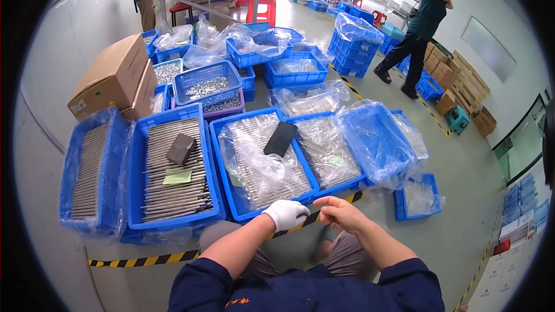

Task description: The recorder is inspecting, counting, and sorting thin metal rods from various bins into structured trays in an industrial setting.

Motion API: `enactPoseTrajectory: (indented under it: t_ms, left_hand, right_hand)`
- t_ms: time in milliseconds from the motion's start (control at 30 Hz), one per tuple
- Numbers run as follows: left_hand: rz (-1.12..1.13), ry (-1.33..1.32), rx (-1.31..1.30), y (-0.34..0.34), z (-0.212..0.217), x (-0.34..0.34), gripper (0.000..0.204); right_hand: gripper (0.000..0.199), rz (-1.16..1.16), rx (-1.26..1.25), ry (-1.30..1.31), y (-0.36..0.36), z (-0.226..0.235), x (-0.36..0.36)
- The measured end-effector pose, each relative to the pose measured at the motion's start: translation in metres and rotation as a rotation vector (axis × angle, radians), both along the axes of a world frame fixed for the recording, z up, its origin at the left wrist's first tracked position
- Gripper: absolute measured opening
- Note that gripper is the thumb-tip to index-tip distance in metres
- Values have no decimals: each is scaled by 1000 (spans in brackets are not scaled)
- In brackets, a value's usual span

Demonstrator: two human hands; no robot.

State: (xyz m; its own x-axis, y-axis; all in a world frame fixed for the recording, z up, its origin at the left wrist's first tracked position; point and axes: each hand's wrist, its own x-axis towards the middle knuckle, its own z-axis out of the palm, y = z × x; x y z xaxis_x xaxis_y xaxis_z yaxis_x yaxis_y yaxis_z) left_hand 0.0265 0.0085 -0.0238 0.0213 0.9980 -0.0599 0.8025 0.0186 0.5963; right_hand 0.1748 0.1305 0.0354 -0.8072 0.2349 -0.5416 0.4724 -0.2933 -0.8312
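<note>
My left hand [287, 215] wears a white glove and is closed, its fingers curled, just off the near edge of a blue crate [243, 216]. Whatever its fingers may hold is hidden. My bare right hand [342, 215] hovers close beside it, index finger stretched toward the glove, the other fingers bent, nothing seen in it. Inside that crate, clear plastic film [254, 153] covers rows of slim metal rods. A black phone [280, 138] lies on the film. In the crate to its left, a dark brown block [181, 149] and a yellow-green slip [177, 177] rest on bare rods [156, 196].
A film-lined blue crate [376, 138] stands to the right, a smaller crate [416, 196] on the floor beside it. Baskets of small metal parts [208, 88] and cardboard boxes [113, 72] are stacked behind. A person [425, 23] stands in the aisle, far right.
</note>
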Motion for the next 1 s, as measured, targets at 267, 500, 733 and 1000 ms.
enactPoseTrajectory:
  t_ms: [267,500,733,1000]
  left_hand:
    - [-3,14,-33,4,-8,1,24]
    - [-9,0,-20,-3,-10,4,24]
    - [-7,-28,73,-6,-2,2,21]
    - [-16,-19,24,11,-8,3,20]
  right_hand:
    - [26,-10,-23,2,-2,2,4]
    - [26,-9,-59,27,-15,18,0]
    - [24,376,78,912,-62,186,-3]
    - [5,698,105,1404,-24,190,25]
